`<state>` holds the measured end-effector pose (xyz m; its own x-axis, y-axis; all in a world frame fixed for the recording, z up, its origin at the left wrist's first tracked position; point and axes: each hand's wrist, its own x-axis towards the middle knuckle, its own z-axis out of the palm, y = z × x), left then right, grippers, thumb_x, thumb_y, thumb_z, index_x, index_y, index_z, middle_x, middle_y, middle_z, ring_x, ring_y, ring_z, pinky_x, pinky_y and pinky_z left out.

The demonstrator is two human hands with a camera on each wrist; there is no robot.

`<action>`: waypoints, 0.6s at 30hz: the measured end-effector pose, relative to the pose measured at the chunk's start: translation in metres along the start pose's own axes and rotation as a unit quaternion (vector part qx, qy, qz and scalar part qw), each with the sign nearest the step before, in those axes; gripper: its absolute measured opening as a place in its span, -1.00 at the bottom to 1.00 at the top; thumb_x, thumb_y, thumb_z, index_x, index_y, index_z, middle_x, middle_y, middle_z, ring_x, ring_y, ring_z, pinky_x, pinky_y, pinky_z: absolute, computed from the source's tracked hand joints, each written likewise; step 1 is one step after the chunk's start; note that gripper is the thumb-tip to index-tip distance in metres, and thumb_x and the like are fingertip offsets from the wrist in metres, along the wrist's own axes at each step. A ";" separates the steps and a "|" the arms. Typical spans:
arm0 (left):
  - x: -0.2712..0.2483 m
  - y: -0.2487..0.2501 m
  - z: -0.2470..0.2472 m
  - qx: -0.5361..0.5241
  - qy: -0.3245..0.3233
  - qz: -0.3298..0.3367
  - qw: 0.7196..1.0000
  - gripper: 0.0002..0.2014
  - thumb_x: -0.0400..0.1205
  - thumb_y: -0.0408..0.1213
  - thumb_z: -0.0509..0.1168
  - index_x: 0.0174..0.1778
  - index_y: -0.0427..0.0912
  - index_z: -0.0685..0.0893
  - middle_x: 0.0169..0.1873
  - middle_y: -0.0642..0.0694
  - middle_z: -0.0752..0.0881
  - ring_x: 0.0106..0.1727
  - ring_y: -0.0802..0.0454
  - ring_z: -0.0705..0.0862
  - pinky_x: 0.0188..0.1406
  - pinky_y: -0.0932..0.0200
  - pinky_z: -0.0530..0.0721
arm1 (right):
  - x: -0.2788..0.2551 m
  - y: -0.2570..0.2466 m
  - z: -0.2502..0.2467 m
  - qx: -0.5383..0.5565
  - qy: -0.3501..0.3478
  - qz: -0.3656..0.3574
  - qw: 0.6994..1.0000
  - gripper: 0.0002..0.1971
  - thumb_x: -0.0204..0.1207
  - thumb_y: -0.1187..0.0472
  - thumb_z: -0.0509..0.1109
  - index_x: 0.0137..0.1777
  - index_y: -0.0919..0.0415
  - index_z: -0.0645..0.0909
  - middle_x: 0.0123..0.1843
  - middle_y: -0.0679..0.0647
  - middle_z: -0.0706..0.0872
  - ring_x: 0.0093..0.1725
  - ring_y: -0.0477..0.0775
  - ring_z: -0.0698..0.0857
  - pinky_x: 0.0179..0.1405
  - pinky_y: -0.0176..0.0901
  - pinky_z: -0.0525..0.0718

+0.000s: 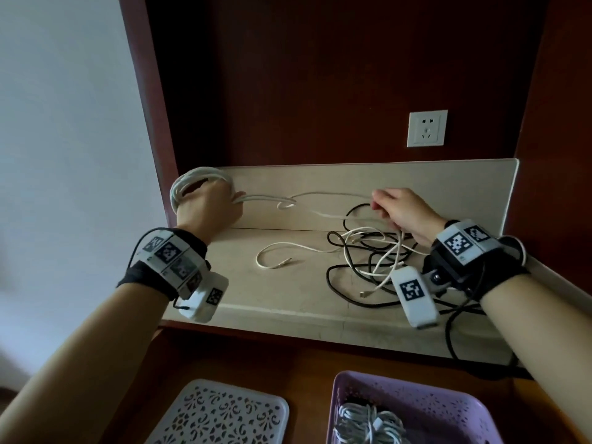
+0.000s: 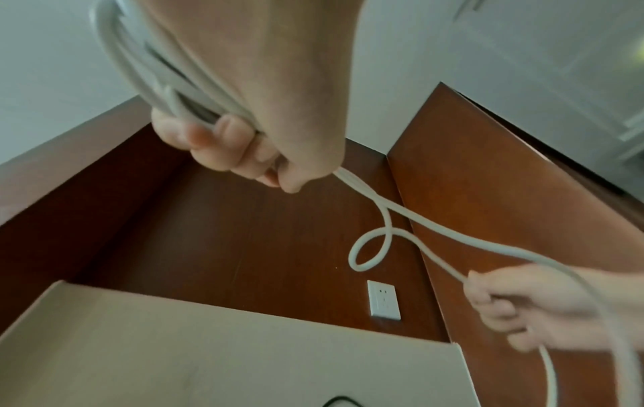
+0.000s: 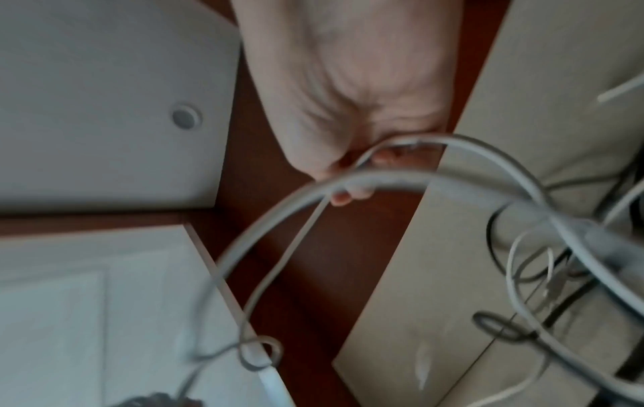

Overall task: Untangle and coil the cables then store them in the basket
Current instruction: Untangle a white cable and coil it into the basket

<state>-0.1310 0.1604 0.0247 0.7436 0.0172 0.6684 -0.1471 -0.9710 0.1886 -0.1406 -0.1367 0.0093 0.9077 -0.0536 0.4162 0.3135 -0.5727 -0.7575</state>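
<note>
My left hand (image 1: 211,203) (image 2: 244,148) grips a coil of white cable (image 1: 189,184) (image 2: 139,74) raised above the beige shelf's left end. The cable's free length (image 1: 320,195) (image 2: 435,234) runs right with a small loop (image 1: 286,205) (image 2: 369,253) in it to my right hand (image 1: 400,209) (image 2: 516,308) (image 3: 348,165), which pinches it (image 3: 411,179). Under the right hand a tangle of black and thin white cables (image 1: 371,254) (image 3: 543,275) lies on the shelf (image 1: 256,290). A purple basket (image 1: 448,408) at bottom right holds a coiled white cable (image 1: 368,424).
A white perforated basket lid (image 1: 221,415) lies at bottom left on the wooden surface. A white wall socket (image 1: 427,128) (image 2: 383,300) sits on the dark wood back panel. A thin white cable end (image 1: 275,261) lies loose mid-shelf. One black cable (image 1: 451,334) hangs over the shelf's front edge.
</note>
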 end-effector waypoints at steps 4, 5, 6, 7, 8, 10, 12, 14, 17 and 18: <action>0.007 -0.018 0.002 -0.039 -0.025 -0.053 0.998 -0.64 0.65 -0.15 0.23 -0.42 -0.26 0.47 -0.46 -0.09 0.49 -0.30 -0.17 0.59 -0.37 0.08 0.50 | 0.015 0.014 -0.008 -0.143 0.099 0.006 0.985 -0.65 0.70 0.20 0.09 -0.14 0.33 0.65 -0.19 0.18 0.64 -0.14 0.14 0.56 -0.17 -0.18 0.37; 0.011 -0.025 0.002 -0.055 -0.029 -0.067 0.996 -0.63 0.65 -0.14 0.25 -0.44 -0.25 0.46 -0.47 -0.11 0.51 -0.28 -0.19 0.63 -0.36 0.06 0.53 | 0.018 0.021 -0.010 -0.173 0.105 0.015 0.979 -0.64 0.69 0.22 0.08 -0.14 0.36 0.65 -0.16 0.26 0.66 -0.11 0.21 0.58 -0.15 -0.13 0.39; 0.014 -0.032 0.003 -0.074 -0.029 -0.084 0.993 -0.64 0.64 -0.13 0.26 -0.42 -0.25 0.48 -0.46 -0.13 0.54 -0.26 -0.20 0.65 -0.33 0.05 0.57 | 0.020 0.027 -0.011 -0.197 0.106 0.028 0.974 -0.63 0.68 0.23 0.07 -0.16 0.38 0.65 -0.12 0.34 0.68 -0.08 0.28 0.61 -0.12 -0.06 0.44; 0.017 -0.038 0.003 -0.091 -0.030 -0.101 0.990 -0.65 0.64 -0.12 0.27 -0.39 -0.25 0.49 -0.43 -0.16 0.57 -0.24 -0.19 0.65 -0.29 0.04 0.58 | 0.022 0.033 -0.012 -0.214 0.108 0.039 0.970 -0.61 0.67 0.23 0.05 -0.17 0.40 0.65 -0.10 0.40 0.69 -0.05 0.34 0.63 -0.09 -0.02 0.48; 0.020 -0.043 0.004 -0.102 -0.034 -0.111 0.988 -0.66 0.64 -0.11 0.27 -0.37 -0.24 0.49 -0.39 -0.18 0.58 -0.24 -0.16 0.62 -0.26 0.05 0.55 | 0.023 0.038 -0.011 -0.220 0.111 0.049 0.968 -0.60 0.67 0.21 0.04 -0.17 0.42 0.65 -0.09 0.43 0.69 -0.04 0.36 0.64 -0.08 0.00 0.50; 0.024 -0.047 0.005 -0.109 -0.040 -0.118 0.986 -0.66 0.64 -0.09 0.26 -0.34 -0.25 0.48 -0.32 -0.20 0.58 -0.19 -0.14 0.58 -0.19 0.06 0.53 | 0.027 0.043 -0.009 -0.224 0.115 0.071 0.965 -0.57 0.67 0.15 0.03 -0.14 0.42 0.65 -0.08 0.42 0.69 -0.06 0.33 0.63 -0.10 0.00 0.49; 0.026 -0.049 0.006 -0.111 -0.050 -0.123 0.985 -0.66 0.65 -0.06 0.25 -0.30 -0.27 0.50 -0.28 -0.20 0.56 -0.15 -0.15 0.57 -0.12 0.03 0.54 | 0.027 0.043 -0.008 -0.230 0.114 0.095 0.962 -0.56 0.68 0.09 0.03 -0.09 0.38 0.67 -0.05 0.39 0.70 -0.05 0.31 0.63 -0.07 -0.02 0.49; 0.026 -0.049 0.007 -0.112 -0.055 -0.131 0.983 -0.69 0.65 -0.10 0.24 -0.26 -0.29 0.53 -0.26 -0.23 0.58 -0.14 -0.17 0.57 -0.10 0.02 0.55 | 0.027 0.040 -0.009 -0.247 0.111 0.109 0.957 -0.56 0.67 0.07 0.04 -0.06 0.34 0.68 -0.03 0.34 0.70 -0.02 0.30 0.64 -0.02 -0.02 0.51; 0.023 -0.048 0.007 -0.095 -0.062 -0.140 0.984 -0.70 0.65 -0.11 0.24 -0.20 -0.32 0.57 -0.23 -0.25 0.61 -0.09 -0.22 0.62 -0.08 0.01 0.59 | 0.029 0.039 -0.013 -0.255 0.085 0.131 0.954 -0.59 0.66 0.08 0.06 -0.06 0.30 0.70 -0.03 0.31 0.70 -0.10 0.24 0.60 -0.08 -0.08 0.48; 0.022 -0.047 0.007 -0.088 -0.064 -0.142 0.984 -0.70 0.65 -0.12 0.23 -0.20 -0.32 0.58 -0.23 -0.26 0.63 -0.09 -0.23 0.64 -0.09 0.00 0.61 | 0.028 0.038 -0.014 -0.252 0.068 0.147 0.954 -0.62 0.64 0.10 0.09 -0.07 0.30 0.70 -0.01 0.30 0.70 -0.09 0.24 0.60 -0.09 -0.09 0.49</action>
<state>-0.1034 0.2051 0.0253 0.8459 0.2407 0.4760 -0.0239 -0.8744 0.4847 -0.1072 -0.1710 -0.0006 0.8809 -0.3577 0.3099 -0.1536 -0.8355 -0.5276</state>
